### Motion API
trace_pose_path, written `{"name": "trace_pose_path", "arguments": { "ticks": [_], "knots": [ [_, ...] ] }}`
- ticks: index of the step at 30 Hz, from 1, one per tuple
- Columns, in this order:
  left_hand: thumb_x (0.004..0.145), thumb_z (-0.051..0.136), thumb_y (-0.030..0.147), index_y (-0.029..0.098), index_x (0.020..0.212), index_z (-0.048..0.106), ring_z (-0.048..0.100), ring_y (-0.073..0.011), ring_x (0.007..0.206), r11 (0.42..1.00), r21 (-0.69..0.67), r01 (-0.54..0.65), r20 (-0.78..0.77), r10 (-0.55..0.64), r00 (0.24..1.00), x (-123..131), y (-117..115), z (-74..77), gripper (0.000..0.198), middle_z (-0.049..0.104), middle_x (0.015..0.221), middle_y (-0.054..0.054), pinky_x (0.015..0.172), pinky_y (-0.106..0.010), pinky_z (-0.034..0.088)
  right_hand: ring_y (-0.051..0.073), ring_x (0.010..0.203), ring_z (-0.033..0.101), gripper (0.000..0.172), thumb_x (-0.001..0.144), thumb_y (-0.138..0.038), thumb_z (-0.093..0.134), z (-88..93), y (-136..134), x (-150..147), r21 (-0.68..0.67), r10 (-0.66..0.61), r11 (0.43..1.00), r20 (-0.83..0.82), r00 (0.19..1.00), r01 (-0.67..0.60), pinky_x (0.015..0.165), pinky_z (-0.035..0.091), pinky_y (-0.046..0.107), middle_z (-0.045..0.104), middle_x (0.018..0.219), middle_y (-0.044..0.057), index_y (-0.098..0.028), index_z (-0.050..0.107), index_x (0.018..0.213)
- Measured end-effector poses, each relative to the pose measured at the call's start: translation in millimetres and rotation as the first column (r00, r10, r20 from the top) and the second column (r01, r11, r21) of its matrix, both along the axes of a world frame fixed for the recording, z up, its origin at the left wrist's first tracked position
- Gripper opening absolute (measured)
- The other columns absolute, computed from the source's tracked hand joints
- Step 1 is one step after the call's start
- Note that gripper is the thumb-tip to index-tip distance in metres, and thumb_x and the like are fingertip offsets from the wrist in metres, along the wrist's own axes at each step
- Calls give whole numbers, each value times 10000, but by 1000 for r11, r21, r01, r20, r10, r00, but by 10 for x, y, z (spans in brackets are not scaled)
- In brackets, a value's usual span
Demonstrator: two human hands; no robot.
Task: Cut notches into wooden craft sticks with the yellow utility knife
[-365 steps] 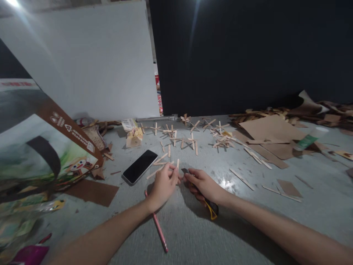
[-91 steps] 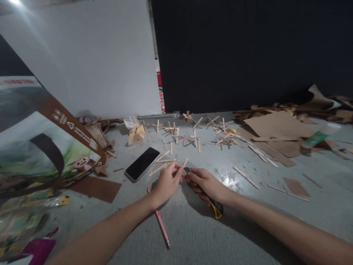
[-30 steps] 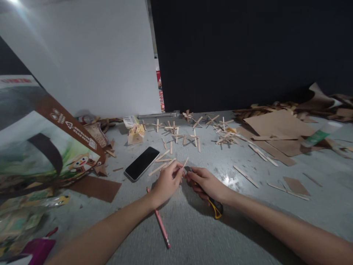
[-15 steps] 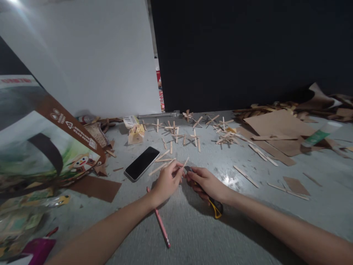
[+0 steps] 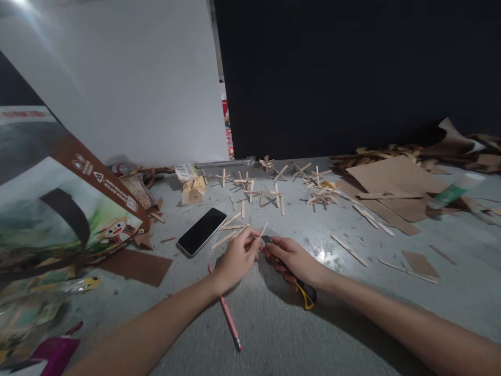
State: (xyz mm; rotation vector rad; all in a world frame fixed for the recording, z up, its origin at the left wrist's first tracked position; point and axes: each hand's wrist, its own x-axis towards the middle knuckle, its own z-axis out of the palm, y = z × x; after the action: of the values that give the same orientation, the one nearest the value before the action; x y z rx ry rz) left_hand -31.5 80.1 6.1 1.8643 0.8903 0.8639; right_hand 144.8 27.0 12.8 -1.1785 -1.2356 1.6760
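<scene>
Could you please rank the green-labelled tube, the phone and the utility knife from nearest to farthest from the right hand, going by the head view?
1. Utility knife: held in the right hand.
2. Phone: lying flat, to the left of the left hand.
3. Green-labelled tube: far over on the right, by the brown cardboard.

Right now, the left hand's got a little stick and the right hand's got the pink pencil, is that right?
Not quite: the right hand is holding a knife, not the pencil, as the head view shows. The left hand does have a little stick.
</scene>
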Motion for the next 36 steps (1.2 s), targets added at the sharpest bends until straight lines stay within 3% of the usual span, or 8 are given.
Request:
{"name": "trace_pose_path", "arguments": {
  "ticks": [13, 36],
  "knots": [
    [994, 523, 380, 202, 967, 545, 575, -137, 583, 1000, -15, -5, -6, 5, 1000, -4, -11, 15, 181, 587, 638, 34, 596, -257, 447, 48, 317, 279, 358, 946, -553, 582, 31, -6, -10, -15, 0, 1000, -6, 1000, -1, 273, 286, 178, 366, 529, -122, -231, 466, 839],
    [987, 527, 391, 202, 974, 543, 581, -143, 583, 999, -36, -13, -9, 13, 1000, 1, -18, 24, 190, 594, 639, 31, 595, -263, 447, 52, 309, 286, 346, 947, -550, 574, 14, -2, 5, -5, -3, 1000, 4, 1000, 3, 271, 278, 183, 372, 525, -121, -236, 469, 846]
  ]
}}
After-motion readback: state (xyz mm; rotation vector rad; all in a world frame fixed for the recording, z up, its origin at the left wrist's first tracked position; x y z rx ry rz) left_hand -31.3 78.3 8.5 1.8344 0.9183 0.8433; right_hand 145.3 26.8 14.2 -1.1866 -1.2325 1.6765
